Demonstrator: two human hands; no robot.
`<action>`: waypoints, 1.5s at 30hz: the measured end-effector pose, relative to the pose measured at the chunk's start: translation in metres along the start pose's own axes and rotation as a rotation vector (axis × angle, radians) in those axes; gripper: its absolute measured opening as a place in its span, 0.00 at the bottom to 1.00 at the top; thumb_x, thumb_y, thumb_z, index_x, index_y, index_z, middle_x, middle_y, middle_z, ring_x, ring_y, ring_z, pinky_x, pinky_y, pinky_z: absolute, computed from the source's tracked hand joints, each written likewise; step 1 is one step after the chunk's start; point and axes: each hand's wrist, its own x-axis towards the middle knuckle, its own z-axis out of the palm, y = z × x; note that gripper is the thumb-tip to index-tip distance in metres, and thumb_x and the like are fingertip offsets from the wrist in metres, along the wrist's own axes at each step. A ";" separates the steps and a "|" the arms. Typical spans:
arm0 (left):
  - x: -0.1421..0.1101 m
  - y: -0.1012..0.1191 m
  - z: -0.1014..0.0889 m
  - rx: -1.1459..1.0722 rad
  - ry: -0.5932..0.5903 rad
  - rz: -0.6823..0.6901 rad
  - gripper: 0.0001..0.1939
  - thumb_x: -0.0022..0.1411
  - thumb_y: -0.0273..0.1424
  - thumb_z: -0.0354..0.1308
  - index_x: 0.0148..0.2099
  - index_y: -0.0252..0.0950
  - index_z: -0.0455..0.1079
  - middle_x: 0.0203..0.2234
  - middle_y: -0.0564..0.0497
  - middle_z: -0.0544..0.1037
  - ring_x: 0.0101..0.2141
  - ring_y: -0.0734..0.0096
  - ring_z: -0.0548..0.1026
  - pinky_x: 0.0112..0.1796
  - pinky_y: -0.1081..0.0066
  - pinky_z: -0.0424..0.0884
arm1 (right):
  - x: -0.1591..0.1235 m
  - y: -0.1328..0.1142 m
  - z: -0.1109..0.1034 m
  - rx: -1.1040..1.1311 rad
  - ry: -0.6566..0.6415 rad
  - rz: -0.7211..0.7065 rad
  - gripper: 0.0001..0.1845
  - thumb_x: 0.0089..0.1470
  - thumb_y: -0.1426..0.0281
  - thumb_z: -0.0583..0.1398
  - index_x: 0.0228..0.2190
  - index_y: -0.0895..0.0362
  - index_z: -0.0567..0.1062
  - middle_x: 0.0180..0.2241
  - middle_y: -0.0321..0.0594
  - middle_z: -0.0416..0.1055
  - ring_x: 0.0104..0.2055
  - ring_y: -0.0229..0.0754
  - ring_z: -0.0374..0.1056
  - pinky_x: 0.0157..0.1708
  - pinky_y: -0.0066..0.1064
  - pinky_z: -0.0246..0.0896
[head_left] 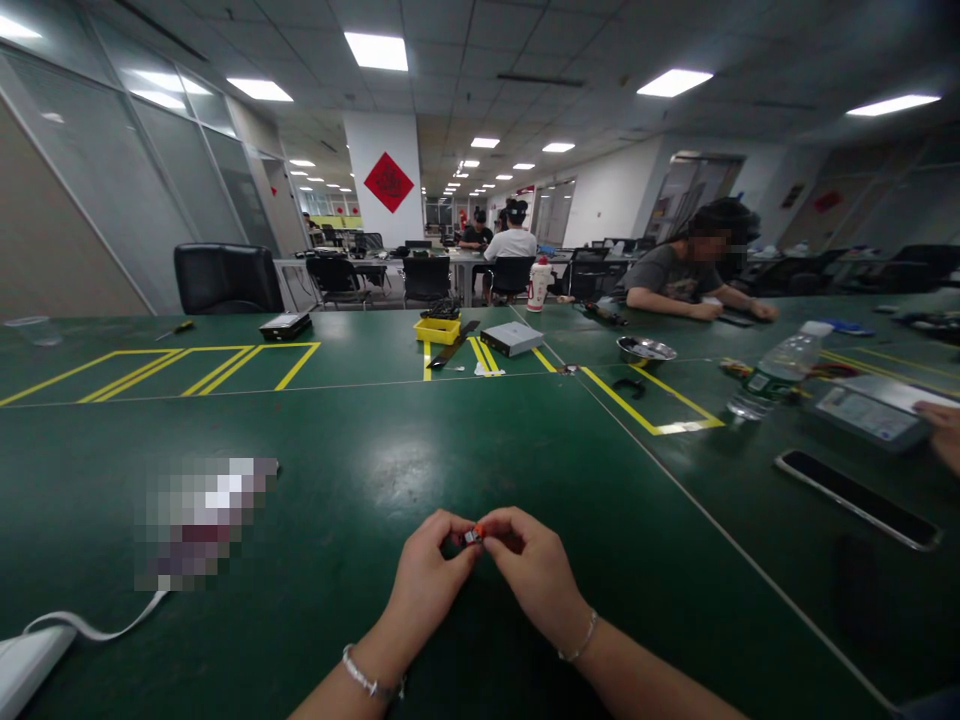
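Observation:
My left hand (429, 580) and my right hand (534, 570) meet just above the green table (360, 480) near its front edge. Both pinch a tiny part with an orange and silver end (473, 535) between their fingertips. The fingers of both hands are curled closed around it. Each wrist wears a thin bracelet. Most of the small part is hidden by the fingers.
A blurred patch (199, 520) and a white strap (90, 628) lie at my left. A phone (855, 498), a water bottle (776, 372) and another person's hand (943, 430) are at the right. A yellow tray (437, 329), a grey box (512, 338) and a metal bowl (645, 349) sit farther back. People sit beyond.

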 end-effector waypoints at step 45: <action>-0.007 -0.001 0.007 0.217 0.119 0.029 0.01 0.49 0.27 0.53 0.28 0.37 0.65 0.25 0.54 0.70 0.29 0.70 0.69 0.31 0.70 0.63 | -0.006 0.001 0.011 0.166 -0.002 0.020 0.06 0.43 0.73 0.57 0.29 0.55 0.68 0.30 0.35 0.70 0.34 0.38 0.68 0.37 0.31 0.64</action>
